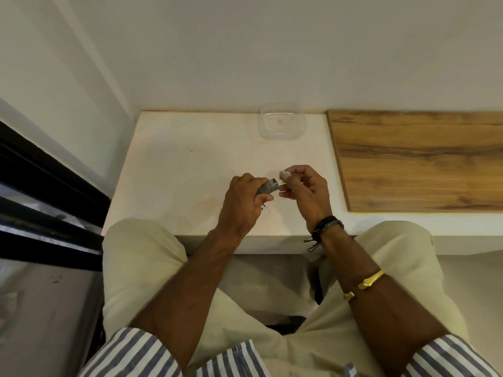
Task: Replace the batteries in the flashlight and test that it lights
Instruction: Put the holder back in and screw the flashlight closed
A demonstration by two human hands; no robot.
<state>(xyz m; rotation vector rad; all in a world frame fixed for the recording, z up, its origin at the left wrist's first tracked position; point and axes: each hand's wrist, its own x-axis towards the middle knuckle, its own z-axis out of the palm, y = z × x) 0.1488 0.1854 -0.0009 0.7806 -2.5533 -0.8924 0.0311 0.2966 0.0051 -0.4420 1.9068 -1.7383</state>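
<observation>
Sitting at a low white table (168, 159), a person holds both hands just above its near middle. The left hand (242, 202) is curled round a grey flashlight (268, 186), its grip pressed closed on the body so that only the open, round end shows past the thumb and fingers, pointing right and slightly up. The right hand (304, 190) is just beside that open end, apart from it by a narrow gap; its thumb and forefinger pinch a small pale grey piece (284, 175), which is blurred, so I cannot tell whether it is a cap or a battery. The other fingers of that hand are loosely bent below it. A few dark specks (265, 208) lie on the table under the left hand. At the far edge of the table, against the wall, stands a clear square tub (281, 133), well apart from the hands. To the right the white top meets a wood-grain panel (422, 159). The right wrist wears a dark corded band (328, 225), and a gold bangle (371, 280) sits further up that forearm. Both arms are bare to rolled blue-and-white striped sleeves (136, 355), and pale trousers (141, 262) cover the knees on either side of the table's front edge.
</observation>
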